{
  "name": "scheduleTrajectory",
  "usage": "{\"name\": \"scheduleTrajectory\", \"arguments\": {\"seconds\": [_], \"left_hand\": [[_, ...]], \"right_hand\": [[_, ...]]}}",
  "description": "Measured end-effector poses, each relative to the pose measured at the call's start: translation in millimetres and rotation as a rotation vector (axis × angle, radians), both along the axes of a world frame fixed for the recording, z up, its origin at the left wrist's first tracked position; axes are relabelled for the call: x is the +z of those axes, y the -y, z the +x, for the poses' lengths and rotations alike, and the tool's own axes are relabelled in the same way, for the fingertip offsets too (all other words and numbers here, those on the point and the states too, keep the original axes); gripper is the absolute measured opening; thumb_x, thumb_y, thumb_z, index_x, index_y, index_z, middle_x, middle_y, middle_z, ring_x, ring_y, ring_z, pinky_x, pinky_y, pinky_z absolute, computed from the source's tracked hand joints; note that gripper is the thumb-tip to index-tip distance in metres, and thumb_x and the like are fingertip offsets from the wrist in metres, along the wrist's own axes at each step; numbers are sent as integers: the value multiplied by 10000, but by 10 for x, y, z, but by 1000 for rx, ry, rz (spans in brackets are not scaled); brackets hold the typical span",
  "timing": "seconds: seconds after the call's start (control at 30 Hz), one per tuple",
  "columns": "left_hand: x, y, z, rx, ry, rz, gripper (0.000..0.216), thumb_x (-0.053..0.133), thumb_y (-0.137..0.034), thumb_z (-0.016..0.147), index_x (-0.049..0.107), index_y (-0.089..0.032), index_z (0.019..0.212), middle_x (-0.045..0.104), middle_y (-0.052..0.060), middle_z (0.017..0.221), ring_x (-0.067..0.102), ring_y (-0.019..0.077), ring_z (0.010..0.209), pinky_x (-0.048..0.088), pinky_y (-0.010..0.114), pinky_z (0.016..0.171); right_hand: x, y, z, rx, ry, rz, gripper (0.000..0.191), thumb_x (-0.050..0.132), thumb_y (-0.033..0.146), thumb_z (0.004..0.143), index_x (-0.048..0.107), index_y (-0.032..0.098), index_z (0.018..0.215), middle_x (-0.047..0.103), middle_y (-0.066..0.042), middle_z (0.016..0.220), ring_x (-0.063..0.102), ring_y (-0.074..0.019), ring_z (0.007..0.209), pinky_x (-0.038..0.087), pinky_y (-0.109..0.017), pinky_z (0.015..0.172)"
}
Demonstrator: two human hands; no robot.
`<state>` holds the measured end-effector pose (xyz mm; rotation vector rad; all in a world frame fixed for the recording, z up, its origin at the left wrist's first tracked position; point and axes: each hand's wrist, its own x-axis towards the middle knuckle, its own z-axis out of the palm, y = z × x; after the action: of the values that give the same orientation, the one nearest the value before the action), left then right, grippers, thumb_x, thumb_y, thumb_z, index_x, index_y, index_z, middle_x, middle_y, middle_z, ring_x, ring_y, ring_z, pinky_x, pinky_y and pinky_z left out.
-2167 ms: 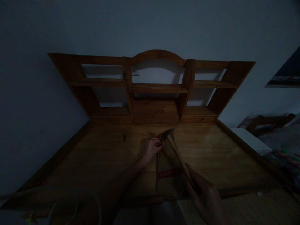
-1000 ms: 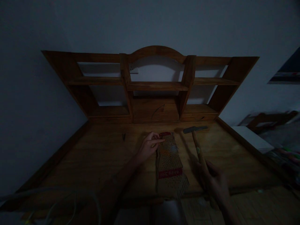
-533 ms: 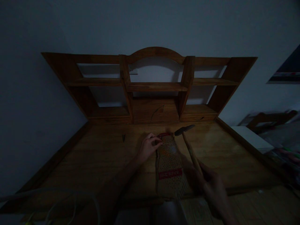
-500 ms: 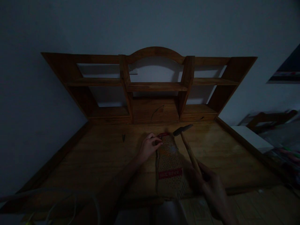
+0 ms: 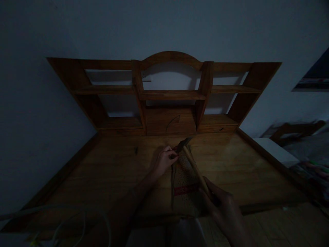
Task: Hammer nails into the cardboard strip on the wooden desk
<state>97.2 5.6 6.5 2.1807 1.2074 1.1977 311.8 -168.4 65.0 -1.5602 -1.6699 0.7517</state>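
Observation:
My right hand point(image 5: 223, 206) is wrapped round the wooden handle of a hammer point(image 5: 196, 168). The hammer's dark head is at the upper left end of the handle, close beside the fingertips of my left hand point(image 5: 164, 159). That hand pinches thumb and finger together at the upper left edge of a worn, cardboard-like piece point(image 5: 183, 176) with many small dark dots and a red printed band. What the pinch holds is too small and dark to make out. The hammer, my right hand and their shadow cover part of the piece's right side.
The piece lies on a wooden desk point(image 5: 115, 171) with a shelf unit point(image 5: 172, 95) along its back. A small dark object point(image 5: 136, 150) lies left of my hands. Pale cables point(image 5: 77, 208) loop at the lower left. A white surface point(image 5: 276, 151) and a chair point(image 5: 298, 132) stand at right.
The hammer has swung left and its head has come over the top of the piece, near my left fingertips. My right hand has moved left with it. My left hand stays in place.

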Motion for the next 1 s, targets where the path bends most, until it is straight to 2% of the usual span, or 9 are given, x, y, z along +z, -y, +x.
{"name": "scheduleTrajectory", "arguments": {"seconds": [0.17,0.4,0.53,0.63,0.77,0.9,0.93,1.0], "left_hand": [[-28,-34,-4,15,-49,42,88,703,-183,772,685,-183,685,507,-6,720,509,140,762,377,246,660],[-55,-67,4,29,-61,45,105,713,-205,766,693,-191,663,517,-4,701,506,144,749,382,260,668],[-60,-58,8,9,-52,55,109,719,-177,759,688,-184,655,529,-4,707,516,145,760,383,259,673],[-65,-37,10,15,-61,53,107,727,-195,767,704,-189,662,538,0,705,521,146,756,389,260,678],[-53,-35,-44,27,-100,-6,87,752,-301,757,756,-224,718,561,6,686,535,147,715,396,258,641],[10,-161,-401,113,-63,-130,200,730,-388,761,752,-194,714,627,26,723,568,144,659,411,249,585],[41,-205,-559,190,-49,-181,236,726,-392,760,733,-175,669,642,32,707,575,145,641,420,249,582],[122,-276,-932,378,-37,-282,197,713,-359,775,728,-168,726,673,18,703,605,147,671,437,239,612]], "right_hand": [[-41,4,-34,30,0,13,463,498,357,926,553,205,1359,674,-86,1225,663,-267,1074,544,-338,889],[-79,43,-18,9,56,46,433,512,348,909,603,216,1311,702,-84,1170,691,-275,1011,565,-332,830],[-93,61,-33,0,36,22,457,509,351,913,575,207,1341,685,-87,1202,675,-276,1047,550,-343,873],[-69,89,-34,-58,-31,4,464,545,394,893,609,186,1302,672,-90,1224,657,-279,1083,530,-369,923],[-43,75,63,-176,-184,-22,490,597,424,857,625,174,1277,659,-85,1247,642,-282,1109,530,-375,927],[-122,-51,318,-297,-262,10,531,627,435,827,630,140,1268,706,-97,1161,650,-303,1083,556,-359,850],[-156,-90,393,-342,-265,11,540,631,448,817,643,123,1249,724,-103,1116,661,-315,1054,564,-359,813],[-228,-158,535,-348,-292,-20,548,628,456,811,659,95,1222,740,-114,1058,678,-331,998,573,-358,737]]}}
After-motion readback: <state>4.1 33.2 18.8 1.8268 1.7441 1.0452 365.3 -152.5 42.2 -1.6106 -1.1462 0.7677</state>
